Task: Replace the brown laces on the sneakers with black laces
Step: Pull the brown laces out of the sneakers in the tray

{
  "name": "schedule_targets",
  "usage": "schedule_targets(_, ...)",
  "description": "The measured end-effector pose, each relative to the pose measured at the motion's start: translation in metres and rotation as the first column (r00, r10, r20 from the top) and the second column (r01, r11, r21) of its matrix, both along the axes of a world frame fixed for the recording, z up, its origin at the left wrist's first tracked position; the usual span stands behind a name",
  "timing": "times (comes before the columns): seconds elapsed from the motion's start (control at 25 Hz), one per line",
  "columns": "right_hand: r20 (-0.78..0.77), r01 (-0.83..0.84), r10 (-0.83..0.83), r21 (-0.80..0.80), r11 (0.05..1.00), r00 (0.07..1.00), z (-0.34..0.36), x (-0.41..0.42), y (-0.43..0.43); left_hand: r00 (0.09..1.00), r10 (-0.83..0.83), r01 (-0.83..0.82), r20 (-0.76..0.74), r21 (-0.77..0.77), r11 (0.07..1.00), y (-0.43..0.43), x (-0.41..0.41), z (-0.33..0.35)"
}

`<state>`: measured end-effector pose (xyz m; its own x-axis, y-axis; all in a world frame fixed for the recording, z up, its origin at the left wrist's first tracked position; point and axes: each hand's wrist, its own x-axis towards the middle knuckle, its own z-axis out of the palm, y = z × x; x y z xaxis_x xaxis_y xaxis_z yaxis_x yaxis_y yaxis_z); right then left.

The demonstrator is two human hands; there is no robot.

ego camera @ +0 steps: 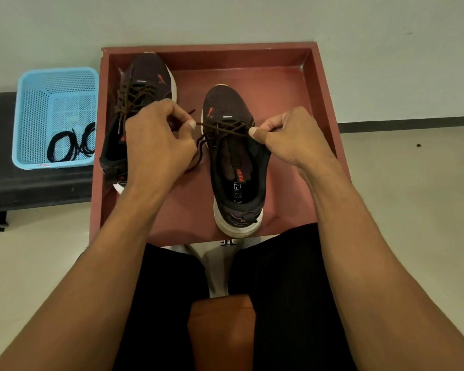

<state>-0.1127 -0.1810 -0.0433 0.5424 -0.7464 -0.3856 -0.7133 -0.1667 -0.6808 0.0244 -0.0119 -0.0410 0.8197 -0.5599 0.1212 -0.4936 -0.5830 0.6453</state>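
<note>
Both hands work the near sneaker (236,167) in the red tray (324,103): the left hand (156,140) and right hand (287,135) each pinch its brown lace (223,128), apparently unthreading it. Next comes pulling it free; black laces (70,145) wait in the blue basket (30,111).

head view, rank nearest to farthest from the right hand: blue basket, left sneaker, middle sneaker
1. middle sneaker, at the right hand, which pinches its brown lace.
2. left sneaker, by the tray's left wall.
3. blue basket, outside the tray, far left.
</note>
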Motion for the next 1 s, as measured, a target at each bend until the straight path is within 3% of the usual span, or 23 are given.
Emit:
schedule_targets(0.08,0.007,0.001,-0.001,-0.013,1.0,1.0,0.0,0.0,0.0,0.997,-0.069,0.069,0.019,0.005,0.998,-0.004,-0.002,0.0)
schedule_targets(0.2,0.01,-0.015,0.016,-0.033,0.999,1.0,0.0,0.0,0.002,0.947,-0.3,0.297,0.118,0.042,0.954,-0.023,-0.018,-0.008)
schedule_targets(0.28,0.013,-0.02,0.021,-0.05,0.999,1.0,-0.001,0.001,0.002,0.92,-0.352,0.337,0.171,0.11,0.935,-0.035,-0.031,-0.013)
schedule_targets(0.44,0.01,-0.029,0.029,-0.063,0.998,1.0,0.001,0.002,0.004,0.933,-0.282,0.252,0.223,0.152,0.956,-0.041,-0.035,-0.022)
schedule_targets(0.72,-0.036,-0.015,0.01,-0.126,0.992,0.999,0.002,0.003,0.005,0.977,-0.184,0.176,0.11,0.083,0.981,-0.031,-0.028,-0.01)
schedule_targets(1.0,-0.05,-0.093,0.085,-0.174,0.98,0.995,0.004,0.009,0.013,0.973,-0.209,0.199,0.095,0.101,0.975,-0.01,-0.035,-0.007)
